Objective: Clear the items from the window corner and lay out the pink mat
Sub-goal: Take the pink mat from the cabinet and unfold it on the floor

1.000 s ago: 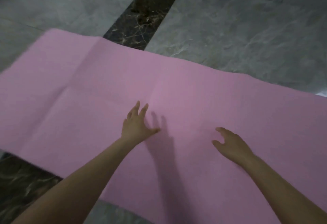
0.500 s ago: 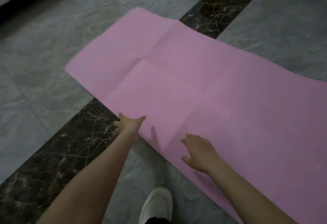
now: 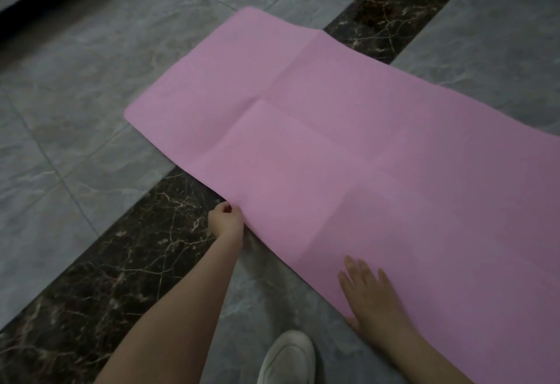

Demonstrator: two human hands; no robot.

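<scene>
Leftmost, grey marble floor tiles (image 3: pixel 91 86) fill that side of the view, with a dark band along the far-left corner where the floor meets something black. Crossing the floor diagonally from the near-left corner toward the far right is a dark brown veined marble strip (image 3: pixel 127 262).

Next comes the left hand (image 3: pixel 225 221), reaching out on a bare forearm over that dark strip. Its grip is clamped on the near long edge of the thin pink foam mat (image 3: pixel 348 147): the fingers are curled round the edge and the thumb sits on top, lifting the edge slightly off the floor at that spot.

The mat itself lies unrolled across the floor, its short left end resting on the grey tiles beyond the dark strip and its length running off the right edge of the view. Fold creases cross it, one lengthwise and at least two crosswise, dividing it into panels that do not lie quite flat.

Near the bottom centre, the toe of a white shoe (image 3: pixel 288 356) stands on the grey tile, just short of the mat's near edge.

Further right, the right hand (image 3: pixel 371 298) lies palm down on the mat close to its near edge, fingers straight and spread, its grip apart and pressing flat on the pink foam.
</scene>
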